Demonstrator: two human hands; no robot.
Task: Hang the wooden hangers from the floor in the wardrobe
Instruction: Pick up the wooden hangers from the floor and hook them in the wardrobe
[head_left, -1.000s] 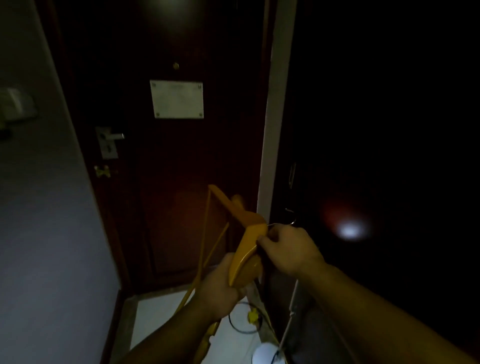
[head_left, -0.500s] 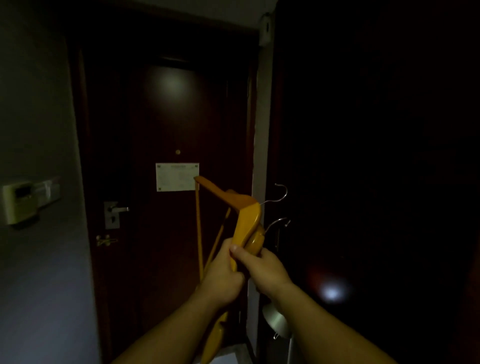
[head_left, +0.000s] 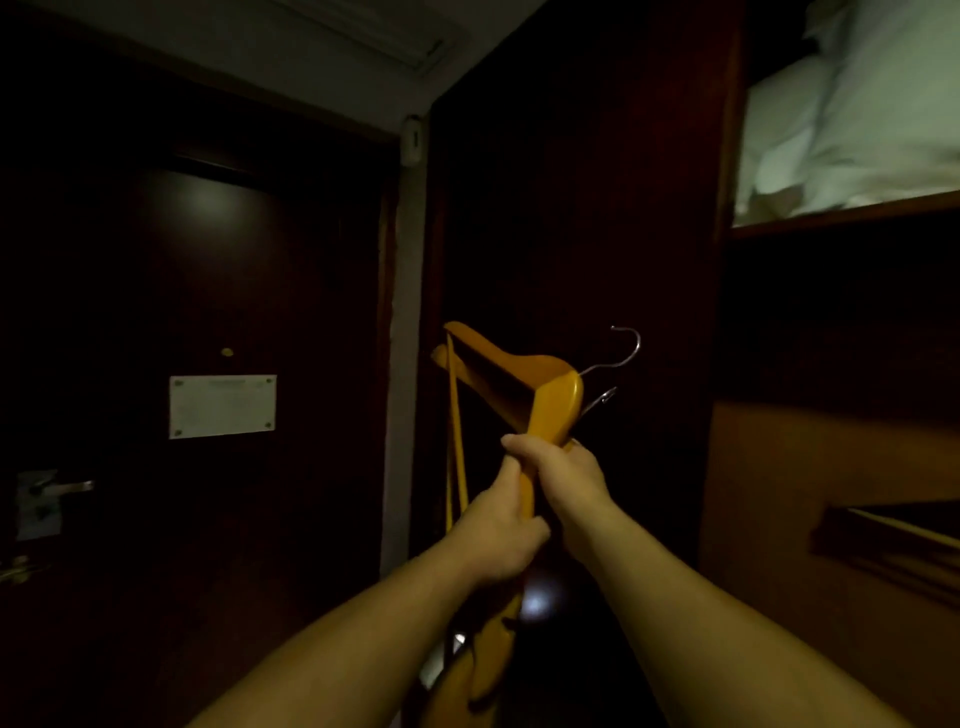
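Observation:
I hold a bunch of yellow-brown wooden hangers (head_left: 540, 395) upright in front of me, their silver metal hooks (head_left: 621, 353) pointing right toward the dark wardrobe (head_left: 571, 234). My left hand (head_left: 498, 530) grips the lower arms of the hangers. Just above it, my right hand (head_left: 563, 473) closes around the same wooden arms below the shoulder bend. The hangers' lower ends hang down between my forearms. The room is dim and the wardrobe's inside is mostly hidden in the dark.
A dark entrance door (head_left: 208, 312) with a white notice plate (head_left: 222, 406) and a metal handle (head_left: 52, 491) stands at left. White bedding (head_left: 857, 119) lies on the wardrobe's top shelf at upper right. A wooden ledge (head_left: 893, 540) juts out at right.
The view has swung up and to the right, from the door toward the wardrobe. Both hands have risen with the hangers and shifted right; the top shelf with bedding has come into sight.

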